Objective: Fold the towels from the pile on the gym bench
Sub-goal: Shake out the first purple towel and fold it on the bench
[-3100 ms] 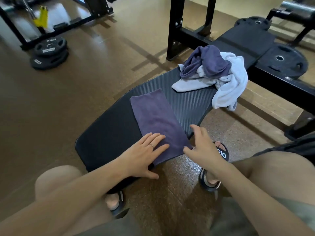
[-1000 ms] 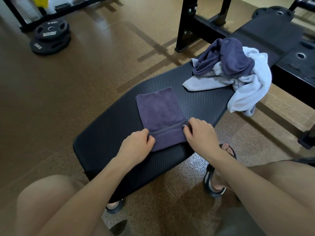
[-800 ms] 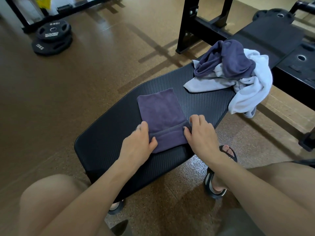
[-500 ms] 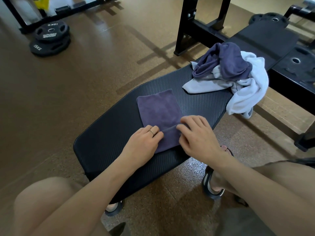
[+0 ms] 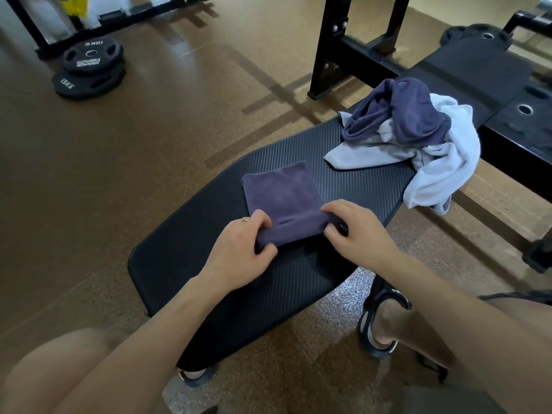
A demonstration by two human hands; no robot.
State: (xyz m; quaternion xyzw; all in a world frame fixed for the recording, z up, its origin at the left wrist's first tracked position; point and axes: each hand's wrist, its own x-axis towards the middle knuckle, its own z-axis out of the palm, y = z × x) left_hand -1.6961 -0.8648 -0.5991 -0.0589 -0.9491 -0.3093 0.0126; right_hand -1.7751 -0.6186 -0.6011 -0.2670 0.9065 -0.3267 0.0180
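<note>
- 2 black weight plates [image 5: 89, 68] lie stacked on the brown floor at far left; the lower one reads "15KG" in white, and the upper one carries white lettering that shows upside down, "10KG" by its look, with smaller print too fine to read.
- The black ribbed gym bench [image 5: 209, 264] runs from lower left up toward the right.
- The left hand [image 5: 239, 255] curls its fingers and thumb round the near left corner of the purple towel [image 5: 283, 195], with a thin ring on 1 finger.
- That purple towel is a dark, matte, fuzzy cloth folded into a narrow rectangle lying flat on the middle of the bench pad, its near end doubled over into a thick fold held between the 2 hands.
- The right hand [image 5: 355, 231] grips the near right corner of the same fold, fingers bent over the top and thumb tucked at the edge.
- Below it, a foot in a black sandal [image 5: 379, 318] stands on the floor; white lettering on the strap is too small to read.
- At the far right end of the bench sits the pile [image 5: 415, 138]: a crumpled navy-blue towel on top of a pale grey-white one that droops over the bench's edge.
</note>
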